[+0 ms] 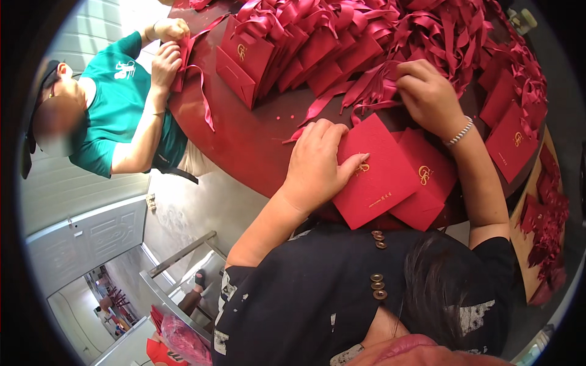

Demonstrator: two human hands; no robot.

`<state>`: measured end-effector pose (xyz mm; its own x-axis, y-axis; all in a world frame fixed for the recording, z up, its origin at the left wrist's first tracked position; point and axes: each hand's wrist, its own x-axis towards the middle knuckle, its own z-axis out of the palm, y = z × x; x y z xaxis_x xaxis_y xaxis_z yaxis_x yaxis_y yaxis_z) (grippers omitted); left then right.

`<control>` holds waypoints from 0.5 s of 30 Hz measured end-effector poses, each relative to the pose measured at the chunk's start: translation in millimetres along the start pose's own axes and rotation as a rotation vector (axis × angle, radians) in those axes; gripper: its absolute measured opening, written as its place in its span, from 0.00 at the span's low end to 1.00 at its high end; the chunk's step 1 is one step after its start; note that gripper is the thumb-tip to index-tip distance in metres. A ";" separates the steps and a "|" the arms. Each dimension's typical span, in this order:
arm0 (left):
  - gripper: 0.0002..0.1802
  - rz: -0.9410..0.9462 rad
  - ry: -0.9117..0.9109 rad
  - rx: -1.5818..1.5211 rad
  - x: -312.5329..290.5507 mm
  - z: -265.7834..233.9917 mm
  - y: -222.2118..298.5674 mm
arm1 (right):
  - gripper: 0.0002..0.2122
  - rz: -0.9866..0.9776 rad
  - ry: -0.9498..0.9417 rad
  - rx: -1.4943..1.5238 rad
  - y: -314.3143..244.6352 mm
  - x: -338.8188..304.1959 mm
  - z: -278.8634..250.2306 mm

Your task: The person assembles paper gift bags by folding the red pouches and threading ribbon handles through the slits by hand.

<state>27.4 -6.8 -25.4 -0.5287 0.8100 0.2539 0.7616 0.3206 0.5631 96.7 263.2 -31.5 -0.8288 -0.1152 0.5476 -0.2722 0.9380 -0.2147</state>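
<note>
**Red bag (384, 180) in hand at a ribbon-heaped desk (226, 143)**

From here I see the left hand (317, 158) gripping the flat bag by its left side, thumb pressed on the front near the gold print. The bag is at the desk's near edge, overlapping other bags (438, 165). The right hand (427, 91), below it a striped bracelet (462, 131), curls its fingers at the ribbons (373, 85); I cannot tell whether they pinch one. Beyond, a row of upright bags (256, 52) leans together. Leftward, a green-shirted co-worker (125, 107) handles another bag (182, 55).
</note>
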 end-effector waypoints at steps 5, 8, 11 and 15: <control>0.26 -0.077 -0.074 -0.077 2.7 -4.4 0.8 | 0.06 0.391 -0.153 0.228 -28.8 -27.2 -55.9; 0.25 -0.091 -0.112 -0.092 7.1 -3.9 3.9 | 0.06 0.529 -0.267 0.003 -31.9 -52.9 -57.0; 0.25 -0.118 -0.154 -0.076 8.9 -6.8 8.6 | 0.07 0.546 -0.234 -0.123 -31.2 -72.0 -58.6; 0.25 -0.118 -0.143 -0.092 4.0 -5.6 9.6 | 0.12 0.493 -0.171 -0.057 -34.1 -77.7 -58.4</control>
<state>30.5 -3.2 -14.6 -0.5487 0.8330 0.0709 0.6565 0.3768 0.6535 199.0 259.2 -19.6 -0.9210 0.2974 0.2518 0.1936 0.9100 -0.3666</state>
